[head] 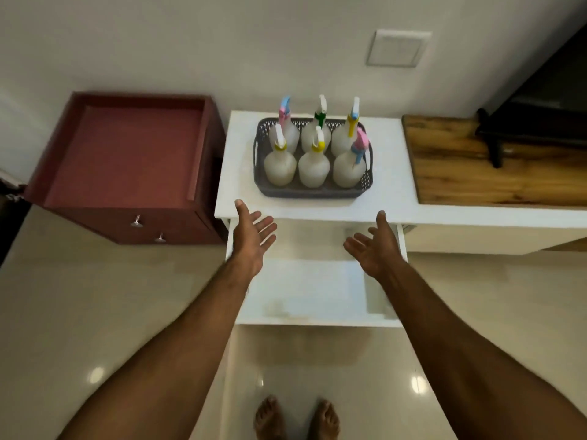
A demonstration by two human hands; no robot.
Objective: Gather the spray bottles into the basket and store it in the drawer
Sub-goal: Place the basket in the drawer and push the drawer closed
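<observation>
A grey perforated basket stands on the white cabinet top. Several translucent spray bottles stand upright inside it in two rows, with yellow, green, and pink-and-blue heads. Below the top, the white drawer is pulled out and nothing lies in it. My left hand is open, palm turned inward, just in front of the cabinet's front edge and left of the basket. My right hand is open the same way on the right side, over the drawer. Neither hand touches the basket.
A dark red cabinet with two metal knobs stands to the left, close to the white one. A wooden board with a dark object on it lies to the right. A wall plate sits above. My bare feet stand on the glossy floor.
</observation>
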